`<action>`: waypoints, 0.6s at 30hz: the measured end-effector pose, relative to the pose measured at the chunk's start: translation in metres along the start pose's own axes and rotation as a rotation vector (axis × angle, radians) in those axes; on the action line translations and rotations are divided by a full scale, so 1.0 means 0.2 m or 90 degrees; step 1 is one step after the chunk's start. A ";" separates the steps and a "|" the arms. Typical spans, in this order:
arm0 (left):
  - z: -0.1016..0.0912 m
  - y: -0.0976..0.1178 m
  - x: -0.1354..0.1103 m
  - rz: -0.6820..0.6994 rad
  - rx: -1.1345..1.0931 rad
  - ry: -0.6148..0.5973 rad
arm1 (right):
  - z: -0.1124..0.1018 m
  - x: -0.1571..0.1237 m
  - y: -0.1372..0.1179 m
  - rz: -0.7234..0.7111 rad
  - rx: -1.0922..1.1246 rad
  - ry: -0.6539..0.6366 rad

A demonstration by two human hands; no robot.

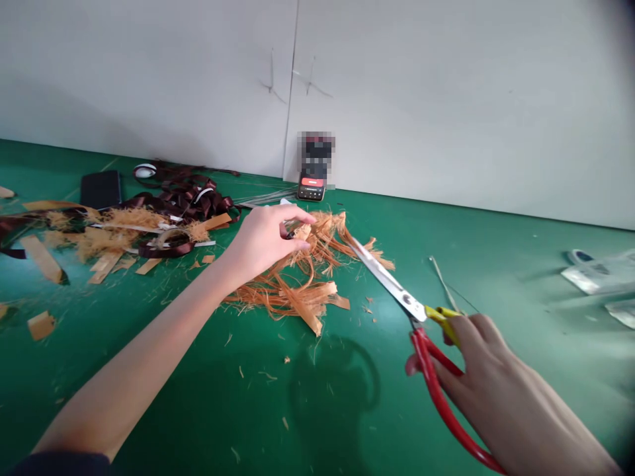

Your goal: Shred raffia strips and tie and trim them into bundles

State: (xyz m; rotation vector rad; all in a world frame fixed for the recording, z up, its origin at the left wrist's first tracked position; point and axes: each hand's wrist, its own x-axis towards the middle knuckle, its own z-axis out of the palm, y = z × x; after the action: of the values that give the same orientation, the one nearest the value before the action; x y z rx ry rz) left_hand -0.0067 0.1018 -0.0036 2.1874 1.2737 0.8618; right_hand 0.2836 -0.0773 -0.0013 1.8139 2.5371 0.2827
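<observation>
My left hand (268,239) pinches a bundle of orange shredded strips (302,281) above the green table, fingers closed on the strands near their top. My right hand (489,380) grips a pair of scissors (397,291) with red and yellow handles. The blades look closed and point up-left toward the bundle, their tip close to the strips just right of my left fingers.
A heap of dark brown ribbon (186,195) and more orange shreds (114,228) lie at the left. A black phone (100,189) lies flat behind them; another phone (311,187) leans on the white wall. Clear plastic bags (600,277) sit at the right. Thin wires (446,284) lie near the scissors.
</observation>
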 end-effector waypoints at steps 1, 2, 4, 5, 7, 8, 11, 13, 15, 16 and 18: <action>0.00 0.01 0.00 0.000 0.005 -0.002 | -0.02 0.04 -0.04 -0.020 -0.020 -0.034; 0.00 0.01 0.00 0.000 0.009 -0.004 | -0.04 0.08 -0.07 -0.010 -0.035 -0.064; 0.00 0.02 0.00 0.001 0.014 -0.006 | -0.08 0.14 -0.13 0.028 -0.047 -0.112; 0.00 0.02 0.00 0.003 0.016 -0.007 | -0.09 0.16 -0.15 0.054 -0.053 -0.126; 0.01 0.02 0.00 0.004 0.021 -0.007 | -0.12 0.20 -0.19 0.093 -0.055 -0.154; 0.01 0.01 0.00 0.004 0.024 -0.007 | -0.13 0.22 -0.20 0.110 -0.055 -0.165; 0.02 0.01 0.00 0.008 0.022 -0.009 | -0.14 0.24 -0.22 0.147 -0.049 -0.184; 0.03 0.02 0.00 0.011 0.017 -0.007 | -0.13 0.24 -0.23 0.151 -0.045 -0.171; 0.03 0.02 0.00 0.010 0.012 -0.007 | -0.12 0.23 -0.23 0.142 -0.045 -0.145; 0.04 0.02 0.00 0.007 0.009 -0.009 | -0.12 0.23 -0.23 0.139 -0.047 -0.130; 0.04 0.02 0.00 0.003 0.002 -0.013 | -0.11 0.23 -0.23 0.121 -0.045 -0.114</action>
State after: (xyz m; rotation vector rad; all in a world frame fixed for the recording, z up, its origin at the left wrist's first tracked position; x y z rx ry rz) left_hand 0.0015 0.0990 -0.0078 2.1965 1.2620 0.8386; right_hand 0.2236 -0.0524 0.0183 1.9593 2.2131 0.1987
